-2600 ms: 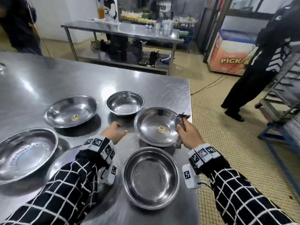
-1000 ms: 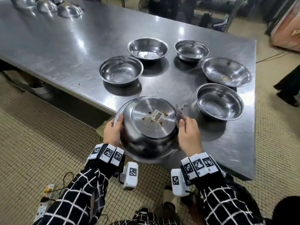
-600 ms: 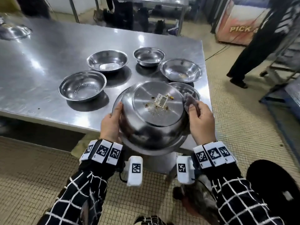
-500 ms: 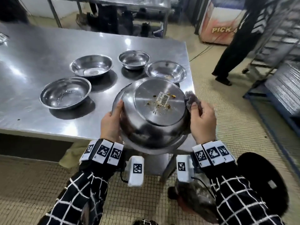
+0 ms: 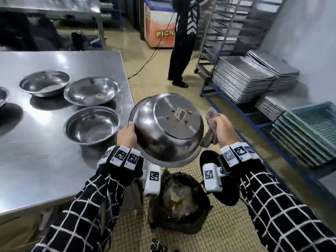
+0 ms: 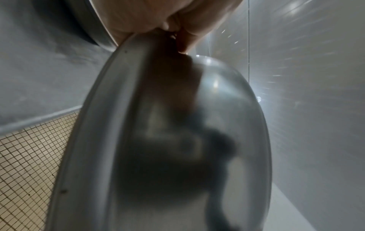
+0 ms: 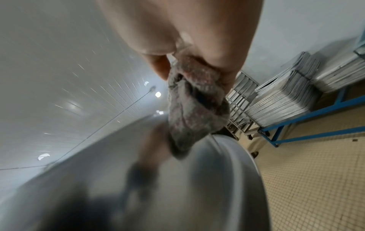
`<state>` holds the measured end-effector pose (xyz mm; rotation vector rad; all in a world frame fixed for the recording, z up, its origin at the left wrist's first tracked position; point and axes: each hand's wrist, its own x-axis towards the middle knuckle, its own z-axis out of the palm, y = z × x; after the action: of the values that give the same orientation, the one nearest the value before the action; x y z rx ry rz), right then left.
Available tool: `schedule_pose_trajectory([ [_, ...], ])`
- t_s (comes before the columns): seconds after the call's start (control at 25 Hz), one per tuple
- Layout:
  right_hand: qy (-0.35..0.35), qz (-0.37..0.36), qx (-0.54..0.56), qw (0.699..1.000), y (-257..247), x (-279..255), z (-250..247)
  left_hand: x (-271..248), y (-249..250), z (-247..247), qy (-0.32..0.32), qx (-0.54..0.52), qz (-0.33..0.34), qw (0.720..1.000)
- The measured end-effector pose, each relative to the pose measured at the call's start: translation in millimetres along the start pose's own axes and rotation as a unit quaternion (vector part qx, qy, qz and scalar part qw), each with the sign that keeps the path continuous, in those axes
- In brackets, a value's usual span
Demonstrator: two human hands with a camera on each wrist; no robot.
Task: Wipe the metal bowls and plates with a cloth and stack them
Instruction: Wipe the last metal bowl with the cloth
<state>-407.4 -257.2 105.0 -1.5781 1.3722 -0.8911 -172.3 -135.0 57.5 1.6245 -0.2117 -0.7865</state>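
A large metal bowl (image 5: pixel 163 135) is held off the table, tilted with its underside up; a barcode sticker and crumbs are on its base. My left hand (image 5: pixel 126 135) grips the bowl's left rim, and the left wrist view shows its fingers (image 6: pixel 158 18) curled over the rim of the bowl (image 6: pixel 177 140). My right hand (image 5: pixel 222 130) holds a bunched grey-pink cloth (image 5: pixel 211 124) beside the bowl's right side. In the right wrist view the cloth (image 7: pixel 193 109) hangs from that hand (image 7: pixel 187 31) down to the bowl's rim (image 7: pixel 227 156). Three more bowls (image 5: pixel 92 124) (image 5: pixel 91 90) (image 5: pixel 44 85) sit upright on the steel table (image 5: pixel 36 170).
A bin lined with a black bag (image 5: pixel 179 202) stands on the tiled floor right under the held bowl. A person (image 5: pixel 181 42) stands beyond it, near an orange freezer (image 5: pixel 160 24). Stacked metal trays (image 5: pixel 243 79) on a blue rack and crates (image 5: pixel 312 124) line the right wall.
The large bowl was lifted, turned bottom-up and carried right, off the table's edge, to above the bin. My right hand with the cloth has come away from the bowl's side.
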Motion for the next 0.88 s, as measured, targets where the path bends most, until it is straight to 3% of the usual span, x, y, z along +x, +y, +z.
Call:
schedule_pose_trajectory([
  [0.12, -0.002, -0.076, -0.112, 0.991, -2, 31, -28, 1, 5, 38, 0.076, 0.047, 0.015, 0.996],
  [0.24, -0.050, -0.157, -0.147, 0.975, -15, 62, -29, 9, 5, 64, 0.052, 0.097, 0.059, 0.992],
  [0.4, -0.172, -0.263, -0.270, 0.910, -11, 97, -3, 13, 15, 82, 0.025, 0.116, 0.040, 0.992],
  [0.56, -0.255, -0.284, -0.269, 0.884, 32, 96, 8, 21, 25, 87, 0.035, 0.163, 0.041, 0.985],
  [0.72, -0.300, -0.156, -0.213, 0.917, 66, 90, 2, 24, 28, 95, 0.034, 0.177, 0.066, 0.981],
  [0.8, -0.260, -0.126, -0.200, 0.936, 62, 98, -1, 26, 24, 97, 0.032, 0.170, 0.077, 0.982],
  [0.88, -0.205, -0.140, -0.166, 0.954, 43, 114, 0, 26, 26, 100, 0.032, 0.167, 0.094, 0.981],
])
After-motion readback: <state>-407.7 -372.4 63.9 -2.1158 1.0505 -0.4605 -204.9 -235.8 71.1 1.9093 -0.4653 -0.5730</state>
